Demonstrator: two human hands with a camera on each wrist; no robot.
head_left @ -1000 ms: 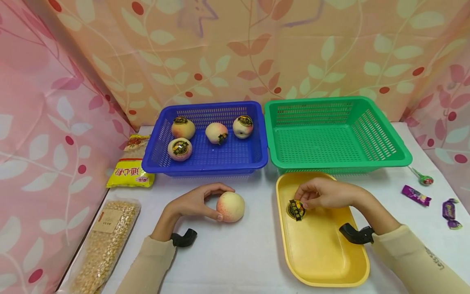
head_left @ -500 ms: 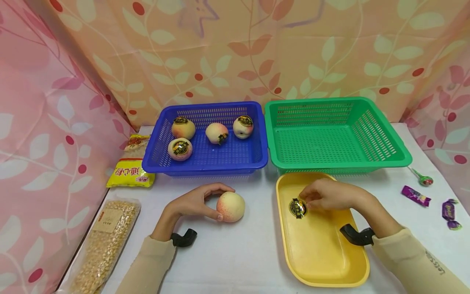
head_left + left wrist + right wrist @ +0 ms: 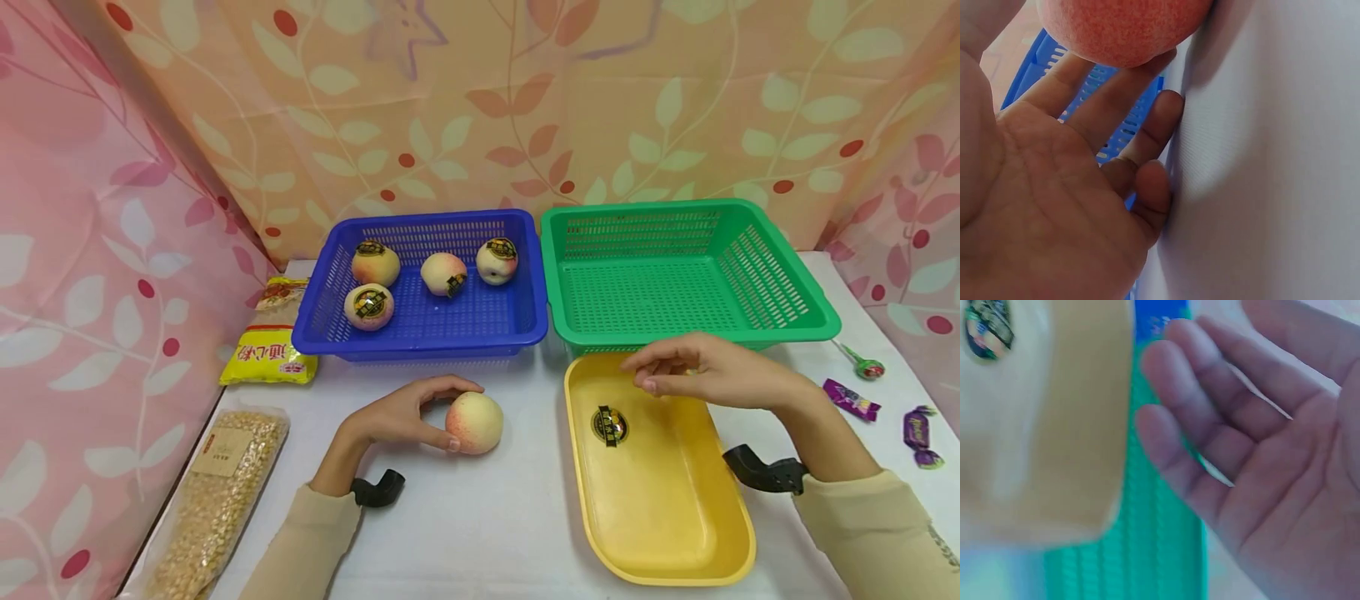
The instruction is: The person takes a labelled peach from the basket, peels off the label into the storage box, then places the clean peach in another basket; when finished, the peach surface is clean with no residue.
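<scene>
In the head view my left hand (image 3: 408,414) holds a peach (image 3: 475,423) on the white table, thumb at its near side and fingers at its far side. The left wrist view shows this peach (image 3: 1125,28) at the top, against the fingertips. My right hand (image 3: 705,373) hovers over the far end of a yellow tray (image 3: 663,575), its fingers loosely bent and holding nothing. A black-and-gold round sticker (image 3: 610,426) lies in that tray, apart from the hand. The right wrist view shows the bare palm and fingers (image 3: 1172,375) beside the tray wall.
A blue basket (image 3: 420,343) with several stickered peaches stands behind my left hand. Beside it is a green basket (image 3: 697,335). A yellow bag (image 3: 270,350) and a bag of beans (image 3: 217,492) lie left; a lollipop (image 3: 868,367) and wrapped candies (image 3: 851,400) lie right.
My right hand has let go of the sticker, which now lies in the yellow tray, and has lifted away to the back right. My left hand still holds the peach in place.
</scene>
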